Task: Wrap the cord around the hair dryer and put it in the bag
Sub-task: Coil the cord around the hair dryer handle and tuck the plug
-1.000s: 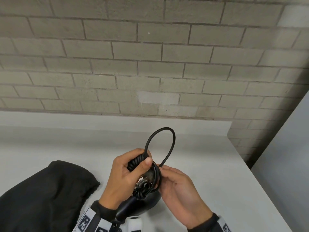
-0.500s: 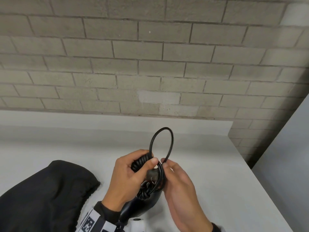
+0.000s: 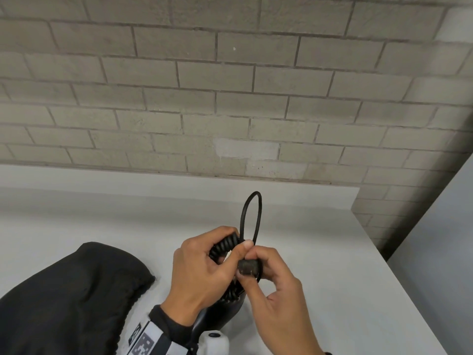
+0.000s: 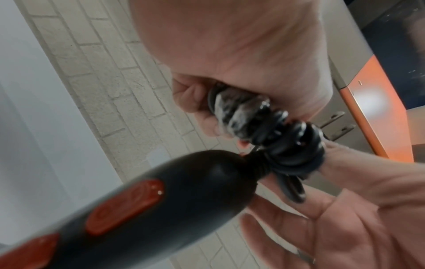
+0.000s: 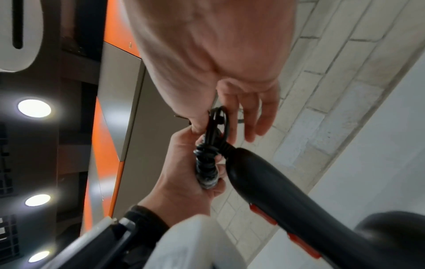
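The black hair dryer (image 3: 221, 312) hangs handle-up between my hands, above the white table; its red buttons (image 4: 125, 205) show in the left wrist view. My left hand (image 3: 204, 265) grips the bundled coiled cord (image 3: 222, 248) at the handle's end, thumb on top. My right hand (image 3: 266, 275) pinches the black plug (image 3: 248, 268) against the bundle; its prongs (image 4: 333, 123) point away. A narrow loop of straight cord (image 3: 252, 213) stands up above both hands. The black fabric bag (image 3: 71, 301) lies on the table to the left, its mouth hidden.
The white table (image 3: 345, 290) ends at a right edge, with a grey panel (image 3: 440, 252) beyond it. A brick wall (image 3: 230, 111) runs behind the table. The wrist views show orange and grey cabinets (image 5: 110, 127) and ceiling lights (image 5: 34, 108).
My right hand has come from beside the bundle to its front and now pinches the plug. The upright cord loop has grown narrower and taller. The left hand keeps its grip.
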The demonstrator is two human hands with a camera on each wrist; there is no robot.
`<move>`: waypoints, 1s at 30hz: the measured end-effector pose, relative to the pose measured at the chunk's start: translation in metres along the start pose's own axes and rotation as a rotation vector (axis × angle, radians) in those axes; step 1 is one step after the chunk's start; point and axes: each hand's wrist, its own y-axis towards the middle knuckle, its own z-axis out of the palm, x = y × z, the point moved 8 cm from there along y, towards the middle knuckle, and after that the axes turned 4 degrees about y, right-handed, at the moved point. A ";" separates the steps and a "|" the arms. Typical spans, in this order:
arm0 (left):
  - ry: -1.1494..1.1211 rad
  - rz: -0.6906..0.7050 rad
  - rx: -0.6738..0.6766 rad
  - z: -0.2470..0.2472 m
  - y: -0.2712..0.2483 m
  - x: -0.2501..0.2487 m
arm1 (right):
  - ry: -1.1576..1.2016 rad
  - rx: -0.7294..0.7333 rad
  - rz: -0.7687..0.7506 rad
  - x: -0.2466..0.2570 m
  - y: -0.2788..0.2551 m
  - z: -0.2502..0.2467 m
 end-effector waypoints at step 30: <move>-0.582 -0.131 0.150 0.007 0.007 0.015 | 0.465 -0.118 -0.050 0.072 0.041 -0.106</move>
